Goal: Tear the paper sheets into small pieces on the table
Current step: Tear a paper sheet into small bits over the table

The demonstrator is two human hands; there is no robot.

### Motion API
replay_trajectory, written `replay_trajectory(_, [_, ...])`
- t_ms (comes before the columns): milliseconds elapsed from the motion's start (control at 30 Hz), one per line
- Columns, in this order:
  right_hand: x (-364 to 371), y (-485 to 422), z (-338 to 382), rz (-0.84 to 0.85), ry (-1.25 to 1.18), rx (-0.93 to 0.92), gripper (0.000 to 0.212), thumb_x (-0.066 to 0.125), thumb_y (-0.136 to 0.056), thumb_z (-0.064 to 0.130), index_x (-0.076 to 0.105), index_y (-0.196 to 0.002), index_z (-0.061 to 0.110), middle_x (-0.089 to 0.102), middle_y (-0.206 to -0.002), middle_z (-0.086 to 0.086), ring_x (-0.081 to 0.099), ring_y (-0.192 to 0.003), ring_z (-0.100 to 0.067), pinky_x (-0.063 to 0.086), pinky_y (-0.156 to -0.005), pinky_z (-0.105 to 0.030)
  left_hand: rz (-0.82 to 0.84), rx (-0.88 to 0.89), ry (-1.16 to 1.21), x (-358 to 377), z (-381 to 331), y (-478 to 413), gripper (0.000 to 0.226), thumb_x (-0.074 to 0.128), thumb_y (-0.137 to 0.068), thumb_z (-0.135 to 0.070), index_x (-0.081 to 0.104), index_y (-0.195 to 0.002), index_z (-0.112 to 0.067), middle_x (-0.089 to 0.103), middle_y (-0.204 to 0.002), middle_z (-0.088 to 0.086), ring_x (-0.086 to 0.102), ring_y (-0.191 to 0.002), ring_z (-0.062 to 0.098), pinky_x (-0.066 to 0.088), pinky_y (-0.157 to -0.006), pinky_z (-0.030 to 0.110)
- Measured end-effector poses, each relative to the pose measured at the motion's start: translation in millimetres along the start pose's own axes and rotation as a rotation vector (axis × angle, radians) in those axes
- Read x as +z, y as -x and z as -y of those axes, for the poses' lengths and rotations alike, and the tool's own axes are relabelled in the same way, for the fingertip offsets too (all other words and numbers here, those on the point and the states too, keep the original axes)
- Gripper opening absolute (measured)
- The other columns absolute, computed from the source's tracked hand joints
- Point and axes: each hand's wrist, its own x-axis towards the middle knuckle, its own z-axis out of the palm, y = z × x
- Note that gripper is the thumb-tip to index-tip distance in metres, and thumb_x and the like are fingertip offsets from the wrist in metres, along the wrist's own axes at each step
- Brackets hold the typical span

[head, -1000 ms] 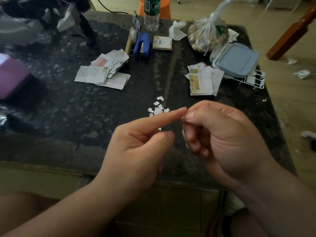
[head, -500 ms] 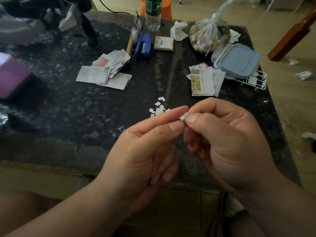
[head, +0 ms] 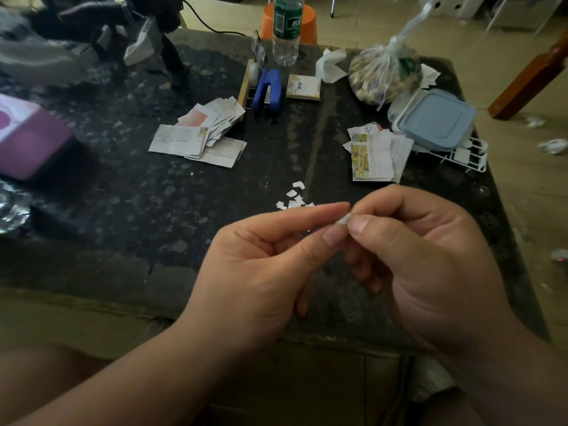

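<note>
Left hand (head: 261, 265) thumb closes back onto scrap (head: 342, 220), so now both pinch it, right hand (head: 430, 256) too, over bench (head: 184, 210) middle. Next rip coming, I reckon. Torn bits (head: 293, 199) just beyond, sheet stacks (head: 196, 139) waiting far side.

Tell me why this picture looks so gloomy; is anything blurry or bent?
Head view: dim indoor light leaves the dark table murky, while the floor beyond is brighter; the wide lens bows the table's edges; the black clutter at top left is smeared; the left hand, right hand and the paper scrap they pinch look fairly sharp.
</note>
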Motion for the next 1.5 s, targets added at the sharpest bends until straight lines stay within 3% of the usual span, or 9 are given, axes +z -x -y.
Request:
replay_trajectory(200, [-3.2,-1.0,-3.3,0.02,0.021,-0.013,0.004,0.072,-0.077,0.022,0.073,-0.073,0.02,0.062,-0.057,-0.007,0.056,-0.048,-0.014,0.042,-0.044,-0.019,-0.032,-0.03,0.001,0.6,-1.0,-0.6,0.024,0.081,-0.078,-0.022,0.081,-0.101,-0.018,0.06,-0.049,-0.004,0.041,-0.035,0.008,0.038,-0.04,0.023])
replay_trajectory(300, [-6.9,-1.4,-4.8,0.031,0.048,-0.025,0.012,0.069,-0.08,0.032,0.073,-0.077,0.021,0.064,-0.061,-0.006,0.057,-0.05,-0.015,0.041,-0.044,-0.021,-0.073,-0.084,0.086,2.4,-2.0,-1.4,0.017,0.075,-0.081,-0.021,0.082,-0.093,-0.012,0.047,-0.041,0.0,0.032,-0.03,0.009,0.035,-0.037,0.023])
replay_trajectory(367, [-8.5,-2.6,-5.0,0.04,0.072,-0.027,0.006,0.072,-0.081,0.026,0.073,-0.079,0.02,0.064,-0.063,-0.008,0.057,-0.051,-0.016,0.041,-0.043,-0.022,-0.1,-0.131,0.141,3.3,-2.6,-3.2,0.014,0.078,-0.081,-0.022,0.079,-0.088,-0.009,0.038,-0.038,0.002,0.027,-0.027,0.009,0.032,-0.037,0.022])
replay_trajectory(500, [-8.8,-3.7,-8.0,0.035,0.094,-0.005,0.005,0.069,-0.082,0.014,0.073,-0.086,0.015,0.066,-0.069,-0.008,0.059,-0.054,-0.017,0.043,-0.041,-0.025,-0.074,-0.215,0.209,2.9,-4.1,-3.6,0.033,0.067,-0.085,-0.023,0.067,-0.099,0.007,0.036,-0.036,-0.003,0.026,-0.028,0.008,0.032,-0.037,0.021])
replay_trajectory(733, [-7.3,-3.0,-8.9,0.08,0.088,-0.031,0.013,0.068,-0.083,0.008,0.074,-0.094,0.012,0.07,-0.076,-0.011,0.064,-0.059,-0.02,0.049,-0.042,-0.03,-0.043,-0.313,0.353,2.4,-6.7,-2.4,0.02,0.06,-0.09,-0.021,0.071,-0.077,-0.011,0.027,-0.033,-0.003,0.021,-0.026,0.007,0.031,-0.035,0.019])
replay_trajectory(933, [-5.7,-5.4,-9.7,0.032,0.046,-0.049,0.011,0.068,-0.084,0.008,0.074,-0.093,0.01,0.071,-0.075,-0.014,0.065,-0.057,-0.021,0.05,-0.044,-0.027,0.063,-0.351,0.486,-1.5,-6.1,-1.4,0.019,0.064,-0.094,-0.018,0.069,-0.077,-0.011,0.028,-0.034,-0.004,0.024,-0.027,0.005,0.031,-0.036,0.019])
replay_trajectory(1100, [-5.2,-3.8,-8.4,0.035,0.046,-0.064,0.011,0.068,-0.084,0.01,0.075,-0.093,0.011,0.07,-0.073,-0.013,0.065,-0.056,-0.02,0.05,-0.046,-0.027,0.061,-0.332,0.435,0.2,-7.4,-0.8,0.008,0.067,-0.09,-0.012,0.074,-0.092,-0.008,0.04,-0.033,-0.007,0.026,-0.026,0.003,0.03,-0.036,0.017])
replay_trajectory(1333, [-5.8,0.2,-4.2,-0.058,0.275,-0.199,0.008,0.072,-0.087,0.013,0.072,-0.093,0.018,0.072,-0.078,-0.008,0.069,-0.062,-0.022,0.054,-0.049,-0.03,-0.065,-0.276,0.347,4.2,-9.1,-0.5,0.029,0.063,-0.081,-0.012,0.073,-0.106,0.0,0.04,-0.031,-0.006,0.024,-0.025,0.005,0.029,-0.036,0.017])
replay_trajectory(1500, [0.4,5.9,-1.6,-0.108,0.45,-0.267,0.007,0.075,-0.087,0.018,0.072,-0.084,0.024,0.07,-0.069,0.006,0.067,-0.058,-0.016,0.051,-0.05,-0.022,-0.158,-0.169,0.172,4.1,-3.8,-0.7,0.025,0.07,-0.077,-0.02,0.081,-0.096,-0.01,0.042,-0.037,0.0,0.029,-0.028,0.008,0.031,-0.037,0.022])
